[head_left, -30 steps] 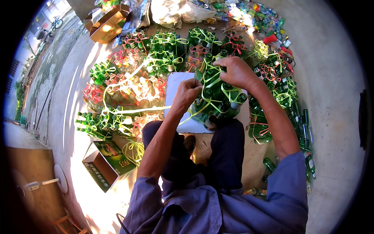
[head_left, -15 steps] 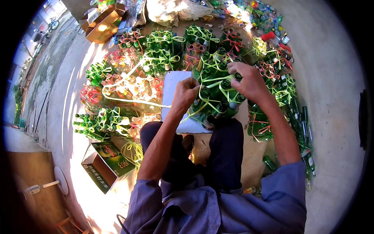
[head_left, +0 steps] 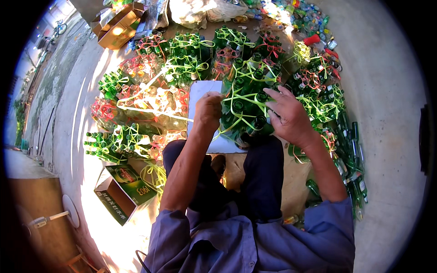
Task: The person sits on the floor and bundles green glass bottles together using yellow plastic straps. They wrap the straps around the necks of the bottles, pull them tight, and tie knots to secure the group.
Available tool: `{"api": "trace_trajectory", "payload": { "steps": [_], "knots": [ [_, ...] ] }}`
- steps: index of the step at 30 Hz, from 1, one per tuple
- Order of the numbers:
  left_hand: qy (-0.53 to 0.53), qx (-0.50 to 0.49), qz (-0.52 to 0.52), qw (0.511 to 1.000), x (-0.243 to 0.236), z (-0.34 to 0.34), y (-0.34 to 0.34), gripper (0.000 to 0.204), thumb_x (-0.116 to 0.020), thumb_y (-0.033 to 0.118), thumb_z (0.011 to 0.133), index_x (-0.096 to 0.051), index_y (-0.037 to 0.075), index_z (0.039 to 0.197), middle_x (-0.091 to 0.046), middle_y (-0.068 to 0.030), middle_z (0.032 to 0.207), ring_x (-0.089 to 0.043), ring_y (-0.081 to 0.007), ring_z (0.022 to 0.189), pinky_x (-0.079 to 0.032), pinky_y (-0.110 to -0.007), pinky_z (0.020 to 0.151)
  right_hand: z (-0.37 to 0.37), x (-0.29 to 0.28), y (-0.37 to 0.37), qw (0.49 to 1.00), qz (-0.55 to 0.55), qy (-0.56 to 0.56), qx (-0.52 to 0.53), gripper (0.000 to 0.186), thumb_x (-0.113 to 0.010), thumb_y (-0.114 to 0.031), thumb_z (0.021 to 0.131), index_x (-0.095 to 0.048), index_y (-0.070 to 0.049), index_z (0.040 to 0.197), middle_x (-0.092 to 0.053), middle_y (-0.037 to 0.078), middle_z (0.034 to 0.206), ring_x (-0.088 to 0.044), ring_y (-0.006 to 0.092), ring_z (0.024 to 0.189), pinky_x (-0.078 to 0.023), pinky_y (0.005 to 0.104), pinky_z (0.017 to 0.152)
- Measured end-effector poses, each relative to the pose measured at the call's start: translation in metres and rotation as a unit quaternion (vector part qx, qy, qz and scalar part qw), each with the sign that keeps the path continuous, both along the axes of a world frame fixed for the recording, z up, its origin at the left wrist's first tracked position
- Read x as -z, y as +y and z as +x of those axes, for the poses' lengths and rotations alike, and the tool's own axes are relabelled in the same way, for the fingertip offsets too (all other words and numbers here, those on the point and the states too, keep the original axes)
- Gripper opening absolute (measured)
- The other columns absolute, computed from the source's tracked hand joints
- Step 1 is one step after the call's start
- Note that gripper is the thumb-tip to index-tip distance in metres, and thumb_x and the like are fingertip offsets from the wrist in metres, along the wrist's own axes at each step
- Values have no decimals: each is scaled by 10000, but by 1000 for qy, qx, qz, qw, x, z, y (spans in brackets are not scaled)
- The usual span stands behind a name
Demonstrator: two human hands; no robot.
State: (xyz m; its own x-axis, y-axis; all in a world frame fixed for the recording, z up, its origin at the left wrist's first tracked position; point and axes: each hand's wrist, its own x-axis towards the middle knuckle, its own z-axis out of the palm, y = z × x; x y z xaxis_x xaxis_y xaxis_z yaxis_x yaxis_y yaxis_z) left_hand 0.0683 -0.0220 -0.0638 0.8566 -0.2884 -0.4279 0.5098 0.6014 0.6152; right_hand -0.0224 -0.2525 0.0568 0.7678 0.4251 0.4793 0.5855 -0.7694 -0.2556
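Note:
A bundle of green glass bottles stands in front of my knees on a white board. Yellow-green plastic strap weaves around the bottle necks. At the bundle's left side, my left hand is closed on the strap, its fingertips pressed together. My right hand is at the right side, fingers apart, close to the necks and the strap there. Whether its fingertips touch the strap I cannot tell. A long loose length of the strap trails left over neighbouring clear bottles.
Strapped bundles of green bottles and clear bottles surround the board at left, back and right. Loose green bottles lie at the right. An open green carton and coiled strap lie at the left.
My right hand has come down from the far bottle necks, and its fingers have spread. My left hand has shifted slightly left and down, still pinching the strap.

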Motion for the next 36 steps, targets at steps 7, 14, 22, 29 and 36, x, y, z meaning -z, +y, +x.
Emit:
{"api": "trace_trajectory", "payload": {
  "steps": [7,14,22,29,36],
  "knots": [
    [53,-52,-128,989,-3,-2,5,180,-617,45,827,-504,180,793,-293,101,556,-256,-64,432,-189,-248,406,9,-8,-9,993,108,0,45,163,-689,-48,835,-699,9,988,-720,170,1046,-691,355,924,-553,420,879],
    [-21,-7,-199,980,-1,-1,10,169,-603,52,857,-517,184,797,-294,102,556,-268,-59,440,-199,-232,403,61,-25,12,992,94,6,84,371,-748,-245,857,-687,12,1117,-706,171,1131,-687,328,1020,-543,382,895],
    [-29,-33,-168,985,-13,-3,12,119,-615,57,841,-564,164,852,-296,93,551,-255,-67,430,-203,-243,418,93,14,53,971,-156,70,168,944,-704,-647,792,-472,-19,1458,-527,187,1455,-389,395,1424,-386,452,1123],
    [-5,-56,-164,985,-24,-5,17,155,-594,-3,863,-552,144,890,-300,88,567,-259,-69,453,-216,-240,420,91,23,52,983,-28,106,148,894,-771,-417,750,-423,-17,1470,-521,198,1450,-307,413,1465,-367,458,1158],
    [-6,-94,-147,985,-31,4,23,242,-582,-65,828,-494,160,803,-273,84,569,-233,-78,447,-196,-243,423,93,26,49,981,-20,127,142,892,-773,-358,747,-392,-34,1486,-497,210,1471,-269,446,1472,-332,458,1183]
  ]
}}
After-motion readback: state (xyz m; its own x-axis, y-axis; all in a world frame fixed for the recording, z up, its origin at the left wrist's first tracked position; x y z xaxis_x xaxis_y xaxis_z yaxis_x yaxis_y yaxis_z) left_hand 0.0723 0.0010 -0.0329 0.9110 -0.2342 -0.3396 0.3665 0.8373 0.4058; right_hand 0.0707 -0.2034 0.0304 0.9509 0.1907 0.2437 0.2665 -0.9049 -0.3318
